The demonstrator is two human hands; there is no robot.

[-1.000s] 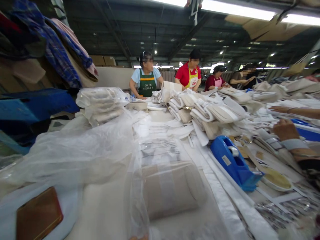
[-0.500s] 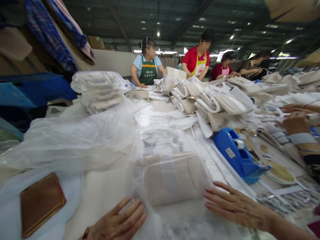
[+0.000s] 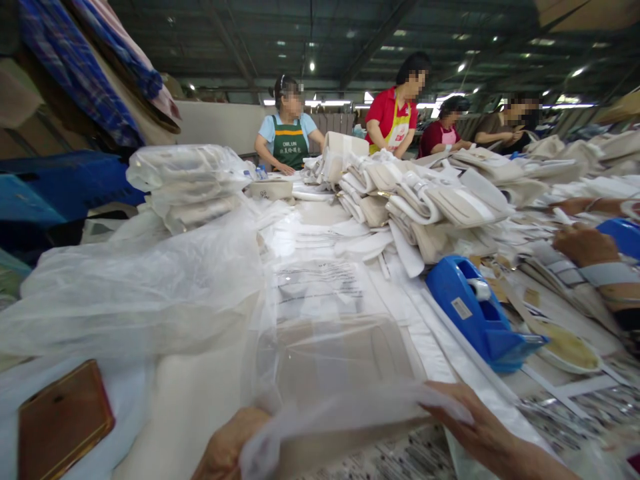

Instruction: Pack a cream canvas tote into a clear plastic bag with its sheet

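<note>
At the near table edge, left hand [image 3: 227, 448] and right hand [image 3: 480, 430] fingers pinched on thin clear crinkly plastic bag [image 3: 340, 373], flat beige folded fabric inside just beyond fingertips, blue tape dispenser [image 3: 480, 317] right.

Both hands' fingers are hidden under the clear bag [image 3: 345, 413]; the phone [image 3: 63, 420] is edge-cropped.

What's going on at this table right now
A person's left hand and right hand hold the near edge of a clear plastic bag with a folded beige fabric piece inside, flat on the white table. A blue tape dispenser sits to the right, a brown phone to the left. Stacks of folded fabric lie behind, where other workers stand.
</note>
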